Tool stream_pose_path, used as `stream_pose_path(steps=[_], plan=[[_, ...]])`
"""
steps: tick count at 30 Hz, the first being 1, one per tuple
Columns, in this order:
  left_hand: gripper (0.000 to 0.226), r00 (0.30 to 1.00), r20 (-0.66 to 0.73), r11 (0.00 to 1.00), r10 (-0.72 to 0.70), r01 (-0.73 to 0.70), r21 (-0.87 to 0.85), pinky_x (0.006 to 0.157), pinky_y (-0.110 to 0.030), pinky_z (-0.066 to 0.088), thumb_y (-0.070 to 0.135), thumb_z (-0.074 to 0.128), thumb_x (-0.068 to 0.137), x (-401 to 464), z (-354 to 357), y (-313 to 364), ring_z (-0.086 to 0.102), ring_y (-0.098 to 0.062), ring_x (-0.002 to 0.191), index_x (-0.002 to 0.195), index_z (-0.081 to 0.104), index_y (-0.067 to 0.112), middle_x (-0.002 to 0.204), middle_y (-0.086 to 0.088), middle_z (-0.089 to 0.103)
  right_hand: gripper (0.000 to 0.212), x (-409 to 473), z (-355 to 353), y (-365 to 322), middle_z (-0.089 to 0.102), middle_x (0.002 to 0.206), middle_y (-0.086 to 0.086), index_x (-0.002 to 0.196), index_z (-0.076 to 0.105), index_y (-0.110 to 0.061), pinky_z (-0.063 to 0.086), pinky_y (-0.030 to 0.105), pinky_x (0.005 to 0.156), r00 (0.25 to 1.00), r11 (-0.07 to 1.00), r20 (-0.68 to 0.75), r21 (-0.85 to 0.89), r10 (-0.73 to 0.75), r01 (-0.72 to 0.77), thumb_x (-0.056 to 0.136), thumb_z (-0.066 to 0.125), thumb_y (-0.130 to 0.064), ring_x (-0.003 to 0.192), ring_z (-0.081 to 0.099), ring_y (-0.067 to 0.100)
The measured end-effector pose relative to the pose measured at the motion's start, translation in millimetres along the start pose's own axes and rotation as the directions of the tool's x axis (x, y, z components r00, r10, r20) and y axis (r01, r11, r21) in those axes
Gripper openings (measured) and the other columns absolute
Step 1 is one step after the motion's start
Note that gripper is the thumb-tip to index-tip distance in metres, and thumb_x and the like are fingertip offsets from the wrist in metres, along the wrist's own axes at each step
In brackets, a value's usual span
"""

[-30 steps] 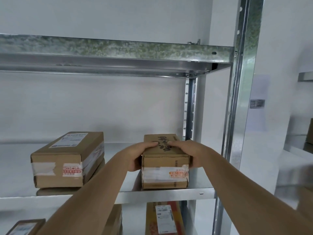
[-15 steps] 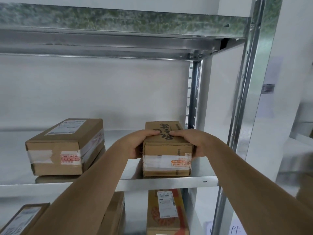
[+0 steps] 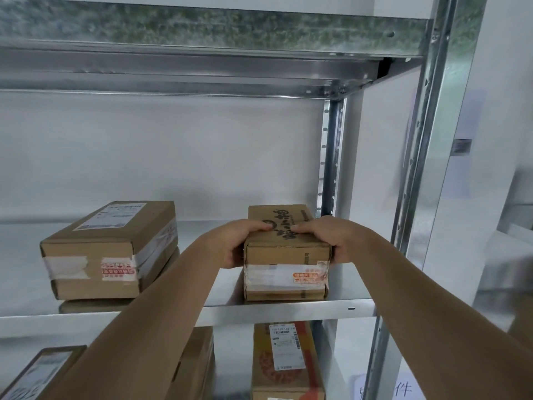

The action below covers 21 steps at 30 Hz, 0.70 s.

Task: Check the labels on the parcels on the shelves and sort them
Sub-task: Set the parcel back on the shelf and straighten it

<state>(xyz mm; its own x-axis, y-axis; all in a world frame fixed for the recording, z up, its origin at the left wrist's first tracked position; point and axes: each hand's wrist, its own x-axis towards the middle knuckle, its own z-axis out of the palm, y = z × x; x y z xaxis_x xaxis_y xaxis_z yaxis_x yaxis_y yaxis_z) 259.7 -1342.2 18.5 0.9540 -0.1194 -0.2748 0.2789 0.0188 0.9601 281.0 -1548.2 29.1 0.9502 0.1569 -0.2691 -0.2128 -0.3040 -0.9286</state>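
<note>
A small brown cardboard parcel [image 3: 286,269] with black printed characters on top and white tape across its front sits at the right end of the metal shelf [image 3: 277,311]. My left hand [image 3: 235,245] grips its left side, thumb on the top edge. My right hand [image 3: 331,241] grips its right side the same way. A larger taped parcel [image 3: 112,249] with a white label on top lies to the left, on top of a flatter parcel.
On the shelf below stand an orange-printed parcel [image 3: 285,362] with a white label, another brown parcel [image 3: 193,368] behind my left arm, and a labelled one [image 3: 37,373] at lower left. A steel upright [image 3: 415,180] bounds the right side; a shelf beam [image 3: 202,33] runs overhead.
The view has tilted and moved closer to the shelf. Both hands keep their hold on the small parcel, which stays on the shelf in about the same spot.
</note>
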Motion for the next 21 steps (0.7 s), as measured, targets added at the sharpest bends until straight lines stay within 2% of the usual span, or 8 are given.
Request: stream_pose_path(steps=[4, 7, 11, 13, 16, 19, 21], plan=[[0.037, 1.0, 0.011, 1.0, -0.004, 0.004, -0.023, 0.071, -0.037, 0.063, 0.024, 0.077, 0.088, 0.0, -0.8, -1.1, 0.075, -0.028, 0.088, 0.119, 0.065, 0.007, 0.103, -0.017, 0.077, 0.048, -0.6, -1.4, 2.2, 0.076, 0.107, 0.019, 0.127, 0.055, -0.012, 0.054, 0.061, 0.096, 1.0, 1.0, 0.013, 0.006, 0.005, -0.005, 0.09, 0.076, -0.035, 0.099, 0.074, 0.035], [0.044, 1.0, 0.007, 0.999, 0.011, -0.01, -0.038, 0.085, -0.041, 0.061, 0.028, 0.079, 0.087, -1.8, -1.4, -3.1, 0.073, -0.031, 0.106, 0.122, 0.064, 0.007, 0.11, -0.019, 0.076, 0.054, -0.7, -3.0, 5.4, 0.076, 0.108, 0.018, 0.126, 0.057, -0.013, 0.053, 0.062, 0.097, 0.999, 1.0, 0.031, 0.007, 0.007, -0.007, 0.086, 0.078, -0.042, 0.102, 0.073, 0.037], [0.059, 0.999, 0.023, 0.998, 0.046, -0.045, -0.036, 0.101, -0.047, 0.055, 0.034, 0.086, 0.079, -4.3, -3.2, -5.6, 0.07, -0.034, 0.113, 0.127, 0.064, 0.008, 0.117, -0.018, 0.074, 0.06, -8.3, 0.5, 3.8, 0.077, 0.105, 0.017, 0.124, 0.06, -0.017, 0.054, 0.061, 0.096, 1.0, 0.999, 0.007, -0.029, 0.014, -0.013, 0.08, 0.079, -0.053, 0.102, 0.072, 0.038], [0.071, 0.998, 0.023, 0.998, 0.056, -0.055, -0.008, 0.102, -0.049, 0.055, 0.038, 0.092, 0.069, -5.5, -6.3, -0.9, 0.071, -0.033, 0.112, 0.128, 0.064, 0.009, 0.118, -0.017, 0.074, 0.057, -15.2, 1.7, -1.7, 0.077, 0.105, 0.015, 0.121, 0.063, -0.017, 0.054, 0.06, 0.096, 1.0, 0.999, -0.011, -0.038, -0.011, 0.011, 0.082, 0.076, -0.056, 0.102, 0.072, 0.036], [0.064, 0.994, 0.007, 0.993, 0.108, -0.108, 0.042, 0.102, -0.047, 0.055, 0.034, 0.088, 0.076, -12.4, -10.6, 18.4, 0.071, -0.031, 0.112, 0.129, 0.064, 0.009, 0.118, -0.013, 0.074, 0.052, -25.3, -0.2, -17.0, 0.074, 0.11, 0.01, 0.117, 0.067, -0.018, 0.054, 0.055, 0.099, 0.993, 0.993, -0.042, 0.022, -0.111, 0.112, 0.086, 0.07, -0.06, 0.105, 0.07, 0.032], [0.047, 0.978, 0.012, 0.976, 0.21, -0.211, 0.046, 0.101, -0.042, 0.054, 0.023, 0.077, 0.088, -24.7, -10.5, 38.4, 0.067, -0.026, 0.115, 0.13, 0.063, 0.01, 0.122, -0.011, 0.072, 0.054, -35.6, -2.5, -36.0, 0.073, 0.106, 0.01, 0.11, 0.068, -0.018, 0.051, 0.052, 0.102, 0.973, 0.97, -0.092, 0.102, -0.21, 0.219, 0.09, 0.059, -0.067, 0.106, 0.068, 0.03], [0.043, 0.963, 0.007, 0.963, 0.268, -0.268, -0.007, 0.091, -0.04, 0.054, 0.034, 0.073, 0.091, -34.5, -9.7, 48.7, 0.065, -0.025, 0.111, 0.127, 0.064, 0.014, 0.12, -0.01, 0.07, 0.062, -39.9, -4.9, -46.0, 0.073, 0.104, 0.011, 0.109, 0.067, -0.016, 0.051, 0.052, 0.101, 0.963, 0.953, -0.134, 0.162, -0.236, 0.256, 0.089, 0.054, -0.073, 0.105, 0.068, 0.03]])
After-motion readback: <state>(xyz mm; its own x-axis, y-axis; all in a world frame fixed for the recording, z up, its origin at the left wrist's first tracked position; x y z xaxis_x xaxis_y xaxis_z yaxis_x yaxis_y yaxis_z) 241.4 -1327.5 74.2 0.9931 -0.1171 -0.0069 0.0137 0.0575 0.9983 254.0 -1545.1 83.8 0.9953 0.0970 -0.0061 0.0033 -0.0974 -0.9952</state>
